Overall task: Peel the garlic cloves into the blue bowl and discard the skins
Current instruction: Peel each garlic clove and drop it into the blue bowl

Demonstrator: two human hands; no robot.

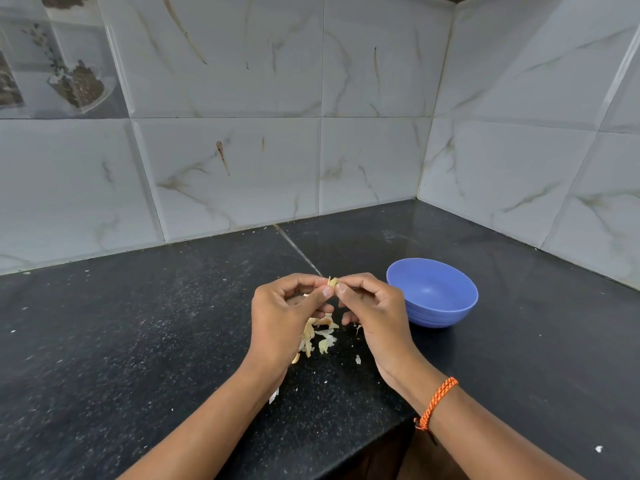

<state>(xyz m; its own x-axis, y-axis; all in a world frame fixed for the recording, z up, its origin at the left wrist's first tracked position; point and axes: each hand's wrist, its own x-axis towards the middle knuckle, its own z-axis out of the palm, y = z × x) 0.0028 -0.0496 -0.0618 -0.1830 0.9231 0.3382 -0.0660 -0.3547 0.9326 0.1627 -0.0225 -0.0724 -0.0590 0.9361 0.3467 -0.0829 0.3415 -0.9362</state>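
Both hands meet above the black speckled stone countertop (138, 341), and between their fingertips sits a small pale-yellow garlic clove (333, 282) with a wisp of papery skin standing up from it. The left hand (287, 317) pinches the clove narrowly between thumb and forefinger, and the right hand (372, 306) pinches it from the other side in the same tight way; the remaining fingers of each hand curl loosely beneath. The step in hand appears to be stripping the skin, and it would go best if one hand steadies the clove while the other nips a loose edge with a nail and draws it along the clove's length, since such skin looks thin, dry and apt to tear into flakes. Below the hands lies a heap of curled, cream-coloured garlic skins (320, 337), light and brittle in look, with stray flecks scattered nearby. The round blue plastic bowl (433, 292), smooth and ribbed low on its wall, stands just right of the right hand; no cloves show inside it.
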